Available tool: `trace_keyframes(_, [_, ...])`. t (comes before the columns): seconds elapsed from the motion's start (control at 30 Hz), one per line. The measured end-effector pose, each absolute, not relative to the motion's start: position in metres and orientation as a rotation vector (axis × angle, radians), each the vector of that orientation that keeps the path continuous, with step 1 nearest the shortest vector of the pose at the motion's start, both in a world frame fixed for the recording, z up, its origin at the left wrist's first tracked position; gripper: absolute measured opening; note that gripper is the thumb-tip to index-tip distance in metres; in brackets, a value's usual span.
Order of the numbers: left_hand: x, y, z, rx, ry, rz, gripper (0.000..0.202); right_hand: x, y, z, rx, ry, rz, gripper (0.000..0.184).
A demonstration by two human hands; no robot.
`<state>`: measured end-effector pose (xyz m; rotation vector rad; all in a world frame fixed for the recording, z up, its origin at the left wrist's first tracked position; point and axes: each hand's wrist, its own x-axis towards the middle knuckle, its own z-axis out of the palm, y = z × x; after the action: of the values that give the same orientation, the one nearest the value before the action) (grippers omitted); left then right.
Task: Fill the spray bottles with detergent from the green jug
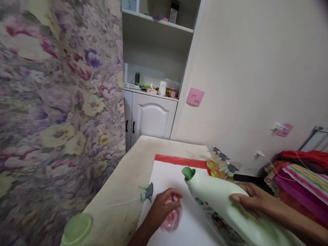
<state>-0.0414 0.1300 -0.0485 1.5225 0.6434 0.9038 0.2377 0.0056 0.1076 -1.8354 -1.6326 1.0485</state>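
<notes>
My left hand is closed around the neck of a clear pink bottle, which stands on a white sheet. In my right hand is a large pale green jug, gripped by its handle and tilted to the left. Its green spout is up and to the right of the pink bottle's mouth, apart from it. No liquid stream shows. A grey and green spray trigger head with a thin tube lies left of my left hand. A green cap sits at the lower left.
Several spray bottles with yellow liquid stand at the table's right back edge. A red strip borders the sheet. A floral curtain hangs on the left, and a white cabinet stands behind the table. Folded fabrics lie at right.
</notes>
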Motion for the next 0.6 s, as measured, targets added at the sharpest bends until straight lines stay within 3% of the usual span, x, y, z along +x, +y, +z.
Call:
trace_keyframes(0.17, [-0.041, 0.130, -0.049, 1.565, 0.700, 0.874, 0.026, 0.238, 0.034, 0.090, -1.622, -1.498, 0.911, 0.052])
trace_keyframes(0.6, [-0.050, 0.139, -0.057, 1.680, 0.797, 0.805, 0.030, 0.164, 0.179, -0.026, -1.373, -1.051, 0.540, 0.042])
